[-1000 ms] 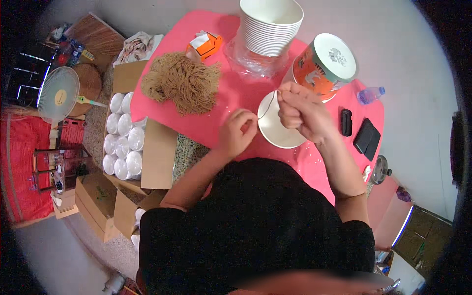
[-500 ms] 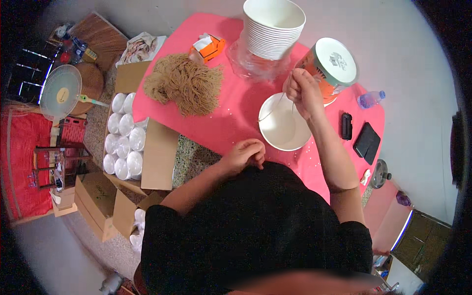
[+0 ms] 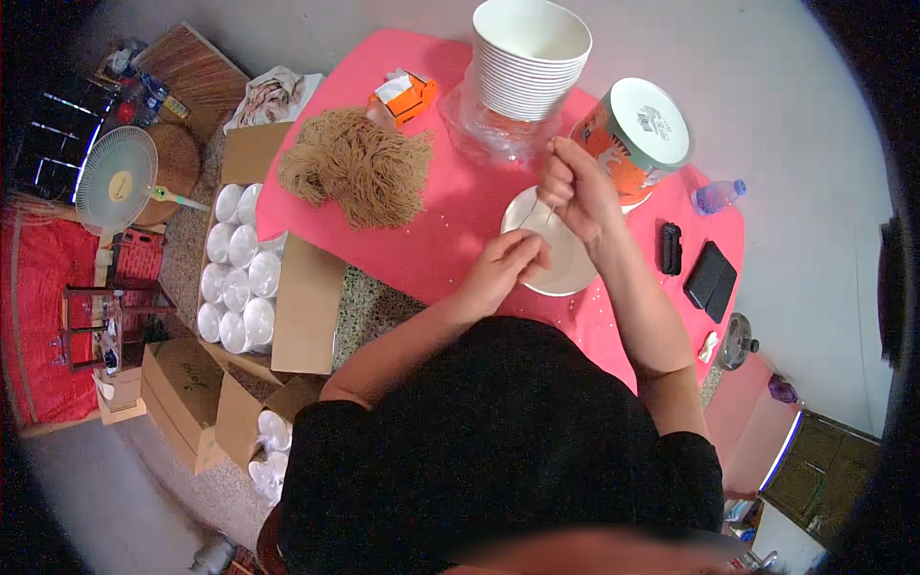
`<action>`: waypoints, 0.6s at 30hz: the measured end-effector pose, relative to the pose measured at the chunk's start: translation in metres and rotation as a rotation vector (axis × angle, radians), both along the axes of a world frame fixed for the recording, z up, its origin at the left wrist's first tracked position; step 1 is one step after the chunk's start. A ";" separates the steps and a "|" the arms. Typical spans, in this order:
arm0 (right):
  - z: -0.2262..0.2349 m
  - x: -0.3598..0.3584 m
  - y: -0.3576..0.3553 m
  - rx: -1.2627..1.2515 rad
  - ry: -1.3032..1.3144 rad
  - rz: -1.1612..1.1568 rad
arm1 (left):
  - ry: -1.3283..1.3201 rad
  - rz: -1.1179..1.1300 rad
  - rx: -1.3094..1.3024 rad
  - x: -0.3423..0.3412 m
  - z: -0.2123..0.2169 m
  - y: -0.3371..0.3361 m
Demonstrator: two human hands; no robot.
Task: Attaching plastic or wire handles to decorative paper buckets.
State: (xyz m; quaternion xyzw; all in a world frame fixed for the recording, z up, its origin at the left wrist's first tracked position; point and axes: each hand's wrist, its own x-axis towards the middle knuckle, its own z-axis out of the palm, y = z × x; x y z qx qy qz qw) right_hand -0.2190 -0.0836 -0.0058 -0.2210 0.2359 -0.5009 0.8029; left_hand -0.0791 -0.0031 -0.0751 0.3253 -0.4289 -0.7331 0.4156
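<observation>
My right hand point(image 3: 581, 192) is raised over the white paper bucket point(image 3: 567, 271), fingers closed on a thin string point(image 3: 549, 216) that hangs beneath the fist. Close below it, my left hand point(image 3: 505, 268) is pinched at the near left rim of the bucket, where one strand of the string seems to run into its fingertips. The bucket stands open on the pink tablecloth, its left part hidden by my left hand. A loose heap of tan string point(image 3: 364, 168) lies to the left. Behind the bucket rises a stack of white paper buckets point(image 3: 530, 81) in clear plastic.
An upturned printed bucket point(image 3: 623, 134) stands right of my right hand. Further right are a small bottle point(image 3: 718, 196), a black case point(image 3: 670, 249) and a black wallet-like object point(image 3: 711, 280). An orange tissue pack point(image 3: 407, 98) lies at the back. Cartons of wrapped white tubs point(image 3: 237, 278) stand left.
My left hand has moved up and right from the table edge to the bucket's rim, under the right hand. The right hand has shifted slightly left and down, still holding the string.
</observation>
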 end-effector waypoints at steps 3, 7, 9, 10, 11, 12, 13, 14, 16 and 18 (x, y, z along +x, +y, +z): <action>-0.008 -0.012 -0.010 0.021 0.021 -0.055 | 0.091 -0.146 0.227 0.016 0.001 0.010; -0.022 -0.020 -0.018 -0.004 0.034 -0.084 | 0.200 -0.301 0.445 0.031 0.003 0.018; -0.030 -0.020 -0.017 -0.046 0.027 -0.067 | 0.195 -0.323 0.516 0.036 0.003 0.019; -0.033 -0.020 -0.014 -0.150 0.377 -0.128 | 0.186 -0.326 0.524 0.039 0.000 0.018; -0.035 -0.020 -0.010 -0.255 0.729 -0.190 | 0.177 -0.331 0.531 0.041 -0.003 0.017; -0.026 -0.023 -0.003 -0.473 1.183 -0.125 | 0.179 -0.323 0.530 0.044 -0.006 0.017; -0.031 -0.028 0.006 -0.784 1.611 -0.229 | 0.107 -0.285 0.514 0.046 -0.008 0.016; -0.034 -0.030 0.015 -1.110 2.028 -0.342 | 0.036 -0.246 0.498 0.047 -0.010 0.015; -0.021 -0.027 0.038 -0.972 1.780 -0.149 | -0.012 -0.232 0.479 0.045 -0.007 0.015; -0.015 -0.025 0.059 -0.900 1.405 0.132 | -0.061 -0.221 0.457 0.041 -0.003 0.015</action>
